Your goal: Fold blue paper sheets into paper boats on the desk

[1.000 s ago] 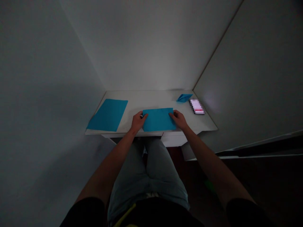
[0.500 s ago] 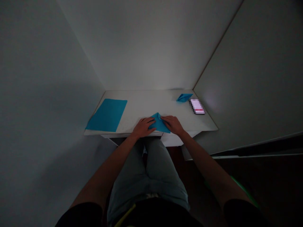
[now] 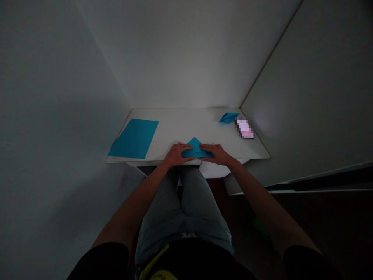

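Observation:
Between my hands, at the front of the white table, is a piece of blue paper [image 3: 194, 149] folded into a low triangle, its peak pointing to the back wall. My left hand [image 3: 175, 154] grips its left corner, fingers on top and thumb along the lower edge. On the opposite corner, my right hand [image 3: 219, 154] has the same hold. A crease runs down the middle of the paper from the peak.
A flat blue sheet [image 3: 135, 139] lies at the table's left end. Toward the back right are a folded blue paper boat [image 3: 229, 117] and a phone [image 3: 245, 128] with a lit, blurred screen. Walls enclose the white table [image 3: 175, 120] on three sides.
My right hand has shifted outward to the paper's right corner, with its thumb now on the lower edge. The lower part of the paper has been folded up, making it a shorter triangle.

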Demonstrator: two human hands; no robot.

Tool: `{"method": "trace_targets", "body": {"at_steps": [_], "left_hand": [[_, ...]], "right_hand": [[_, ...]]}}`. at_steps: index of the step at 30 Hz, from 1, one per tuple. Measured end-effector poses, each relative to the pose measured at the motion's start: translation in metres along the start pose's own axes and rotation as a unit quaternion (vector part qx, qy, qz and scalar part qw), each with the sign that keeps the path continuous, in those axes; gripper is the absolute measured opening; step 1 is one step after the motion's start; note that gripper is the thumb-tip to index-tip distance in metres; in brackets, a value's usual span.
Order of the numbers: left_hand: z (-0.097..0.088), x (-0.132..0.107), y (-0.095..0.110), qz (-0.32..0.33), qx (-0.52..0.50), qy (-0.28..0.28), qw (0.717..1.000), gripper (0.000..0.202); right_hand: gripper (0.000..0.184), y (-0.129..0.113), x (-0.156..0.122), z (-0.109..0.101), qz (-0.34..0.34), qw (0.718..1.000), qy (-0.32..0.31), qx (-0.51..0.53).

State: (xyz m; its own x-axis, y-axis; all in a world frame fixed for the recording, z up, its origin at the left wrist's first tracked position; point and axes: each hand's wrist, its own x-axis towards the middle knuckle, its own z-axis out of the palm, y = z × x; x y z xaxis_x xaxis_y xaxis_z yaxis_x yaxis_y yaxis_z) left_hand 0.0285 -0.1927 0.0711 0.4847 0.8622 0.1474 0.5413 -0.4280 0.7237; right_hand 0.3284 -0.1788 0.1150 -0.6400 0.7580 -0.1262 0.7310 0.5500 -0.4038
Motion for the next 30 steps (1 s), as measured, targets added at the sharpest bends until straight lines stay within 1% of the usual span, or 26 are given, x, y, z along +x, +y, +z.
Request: {"method": "trace_targets", "body": {"at_steps": [4, 7, 9, 11, 15, 17, 19, 21, 22, 23, 25, 27, 29, 30], "left_hand": [[-0.004, 0.003, -0.004, 0.006, -0.065, 0.012, 0.998, 0.038], [-0.006, 0.005, -0.008, -0.002, -0.100, 0.012, 0.995, 0.032], [-0.005, 0.006, -0.010, -0.012, -0.115, 0.009, 0.993, 0.029], [-0.003, 0.007, -0.012, -0.024, -0.127, 0.010, 0.992, 0.026], [0.001, 0.006, -0.016, -0.077, -0.155, 0.031, 0.984, 0.026], [0.002, 0.006, -0.018, -0.092, -0.175, 0.058, 0.979, 0.028], [0.003, 0.005, -0.020, -0.094, -0.177, 0.089, 0.976, 0.034], [0.003, 0.005, -0.019, -0.091, -0.146, 0.115, 0.978, 0.041], [0.004, 0.004, -0.017, -0.086, -0.119, 0.124, 0.981, 0.042], [0.004, 0.004, -0.015, -0.079, -0.086, 0.127, 0.985, 0.040], [0.004, 0.002, -0.008, -0.068, -0.010, 0.122, 0.990, 0.030], [0.004, -0.002, -0.001, -0.064, 0.050, 0.099, 0.992, 0.020], [0.001, -0.009, 0.003, -0.044, 0.079, 0.057, 0.994, 0.023], [0.000, -0.014, 0.004, -0.025, 0.085, 0.034, 0.995, 0.027]], "right_hand": [[0.051, 0.005, 0.008, -0.007, 0.002, 0.999, -0.020, 0.038], [0.050, 0.007, 0.011, -0.009, 0.001, 0.998, -0.034, 0.053], [0.052, 0.008, 0.012, -0.010, 0.002, 0.998, -0.035, 0.055], [0.051, 0.009, 0.012, -0.010, 0.005, 0.997, -0.034, 0.062], [0.044, 0.012, 0.014, -0.010, 0.035, 0.995, -0.015, 0.090], [0.048, 0.012, 0.016, -0.009, 0.059, 0.993, 0.009, 0.102], [0.054, 0.009, 0.017, -0.006, 0.073, 0.991, 0.033, 0.110], [0.054, 0.004, 0.017, -0.001, 0.070, 0.992, 0.056, 0.091], [0.049, 0.001, 0.016, 0.003, 0.065, 0.993, 0.070, 0.064], [0.042, -0.003, 0.014, 0.006, 0.060, 0.994, 0.084, 0.028], [0.034, -0.010, 0.008, 0.013, 0.052, 0.992, 0.104, -0.047], [0.034, -0.016, 0.000, 0.018, 0.045, 0.989, 0.107, -0.088], [0.037, -0.020, -0.009, 0.022, 0.036, 0.990, 0.100, -0.097], [0.041, -0.021, -0.015, 0.024, 0.033, 0.990, 0.096, -0.097]]}}
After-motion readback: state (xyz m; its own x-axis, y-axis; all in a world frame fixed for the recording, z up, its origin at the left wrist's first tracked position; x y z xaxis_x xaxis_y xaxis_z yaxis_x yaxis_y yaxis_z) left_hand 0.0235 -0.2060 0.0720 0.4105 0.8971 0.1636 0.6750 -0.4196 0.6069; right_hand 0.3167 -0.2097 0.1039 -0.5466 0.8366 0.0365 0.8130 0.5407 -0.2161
